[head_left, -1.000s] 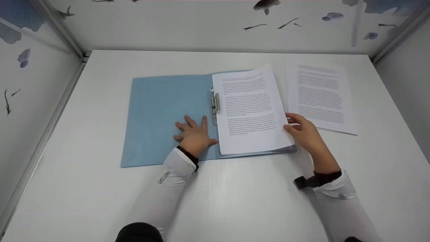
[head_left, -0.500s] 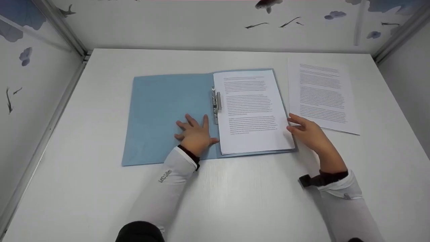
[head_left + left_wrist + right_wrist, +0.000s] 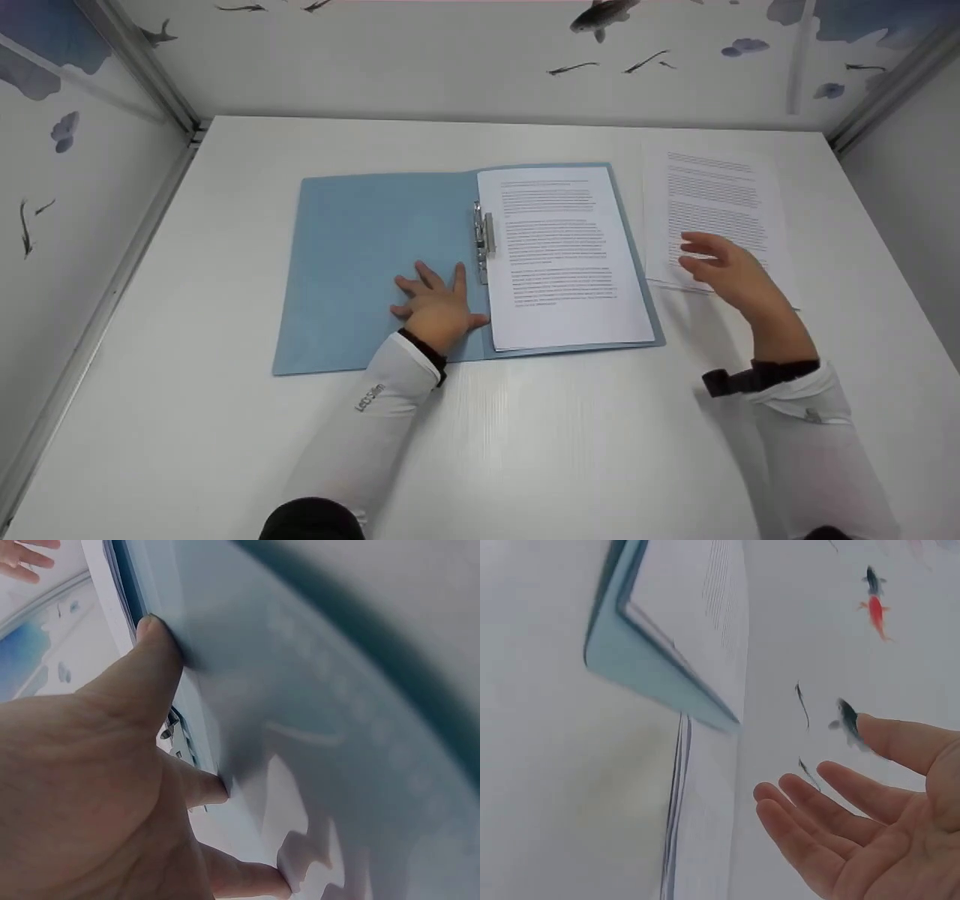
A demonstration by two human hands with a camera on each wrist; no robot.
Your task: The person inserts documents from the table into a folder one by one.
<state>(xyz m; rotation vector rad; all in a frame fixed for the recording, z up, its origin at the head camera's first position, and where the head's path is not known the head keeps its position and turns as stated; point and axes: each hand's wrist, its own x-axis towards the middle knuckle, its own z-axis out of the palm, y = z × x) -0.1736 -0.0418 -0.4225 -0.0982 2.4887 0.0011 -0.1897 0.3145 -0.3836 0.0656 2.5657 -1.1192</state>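
A blue folder [image 3: 360, 240] lies spread on the table, with a metal clip [image 3: 481, 241] along its spine. On its right cover rests a neat stack of printed sheets [image 3: 559, 262]. My left hand [image 3: 435, 311] presses the left cover with fingers splayed, thumb near the spine; the left wrist view shows its fingertips on the blue surface. Above the second pile of printed paper [image 3: 716, 184], right of the folder, hovers my right hand [image 3: 731, 274], fingers loosely bent. In the right wrist view nothing is between those fingers [image 3: 825, 825].
The white table [image 3: 480, 442] extends in front of the folder. A white panel [image 3: 412, 67] painted with fish rises behind the table, and another panel [image 3: 82, 225] stands along the left side.
The top sheet's lifted right edge has come down flat on the stack. My right hand has let go and moved right, over the other pile. My left hand stays put.
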